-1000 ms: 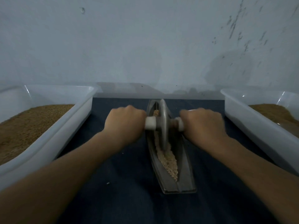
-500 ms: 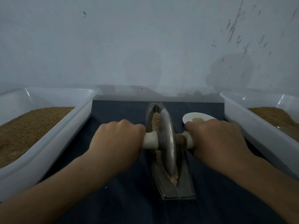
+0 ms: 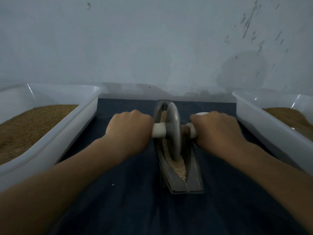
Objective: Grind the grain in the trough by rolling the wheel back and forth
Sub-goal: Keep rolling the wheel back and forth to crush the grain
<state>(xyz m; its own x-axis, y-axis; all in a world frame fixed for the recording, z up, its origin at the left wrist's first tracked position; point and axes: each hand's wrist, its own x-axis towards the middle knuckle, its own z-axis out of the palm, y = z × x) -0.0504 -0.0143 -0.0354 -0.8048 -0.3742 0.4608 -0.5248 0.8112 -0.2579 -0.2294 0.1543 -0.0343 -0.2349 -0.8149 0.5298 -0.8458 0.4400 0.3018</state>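
The grain [image 3: 177, 167] is seen lying along the groove of the trough [image 3: 194, 175], heaped pale and coarse toward the near end and showing again beyond the wheel at the far end. The wheel [image 3: 174, 131] is stood upright in the groove, roughly midway along, with its lower rim sunk into the grain. A white axle handle [image 3: 158, 130] is passed through the hub and is gripped on both sides: the left hand [image 3: 128, 129] is wrapped in a fist round the left stub and the right hand [image 3: 216, 131] round the right stub, knuckles up, both close against the disc.

The trough is laid lengthwise on a dark cloth [image 3: 135, 200], between a left tub [image 3: 81, 116] and a right tub [image 3: 264, 126], each partly filled with brown grain. A small white dish [image 3: 201, 113] is largely hidden behind the right hand.

Several failures can be judged likely from here. If one stub is pressed harder than the other, the wheel may be tilted and ridden up the sloped wall, out of the groove. The near heap may be pushed over the trough's tip onto the cloth by a long pull; one stray speck [image 3: 113, 184] is already lying there. Since the trough is held by nothing, it may be dragged along the cloth. Knuckles kept this near the disc may be pinched against the trough's edge
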